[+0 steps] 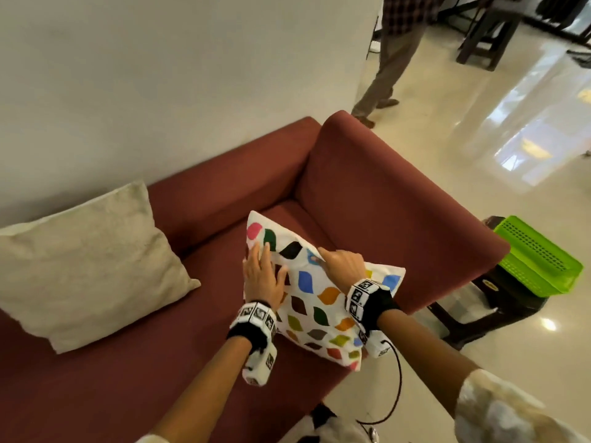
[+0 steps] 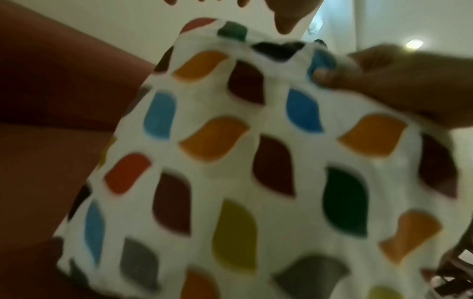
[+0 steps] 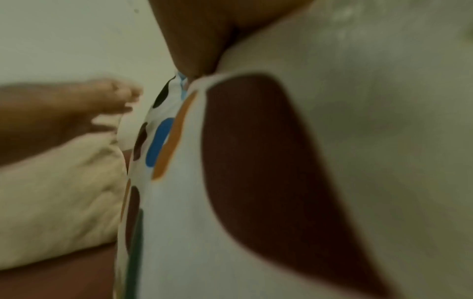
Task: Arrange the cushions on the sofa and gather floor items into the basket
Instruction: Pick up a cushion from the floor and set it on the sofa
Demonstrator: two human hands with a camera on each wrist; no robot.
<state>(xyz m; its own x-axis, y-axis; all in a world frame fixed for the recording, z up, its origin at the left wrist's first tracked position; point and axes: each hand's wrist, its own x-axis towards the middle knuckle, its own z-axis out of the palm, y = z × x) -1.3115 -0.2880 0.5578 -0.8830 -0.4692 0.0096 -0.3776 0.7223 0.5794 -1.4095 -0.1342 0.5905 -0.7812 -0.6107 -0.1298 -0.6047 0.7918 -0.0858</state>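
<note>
A white cushion with coloured leaf shapes (image 1: 319, 292) (image 2: 243, 161) (image 3: 204, 202) stands tilted on the maroon sofa (image 1: 224, 193) by its right armrest. My right hand (image 1: 343, 266) (image 2: 379, 81) pinches the cushion's top edge near the middle. My left hand (image 1: 262, 273) lies flat against the cushion's left face with straight fingers; its fingertips (image 2: 286, 22) show above the cushion in the left wrist view. A beige cushion (image 1: 86, 266) (image 3: 56, 194) leans on the sofa back at the left. A green basket (image 1: 537, 257) sits on a dark stool beyond the armrest.
A dark stool (image 1: 499, 308) stands on the glossy floor (image 1: 479, 123) right of the sofa. Another person's legs (image 1: 383, 68) stand near the wall corner behind the sofa. Dark furniture legs (image 1: 486, 33) are at the top right. A white wall (image 1: 160, 75) backs the sofa.
</note>
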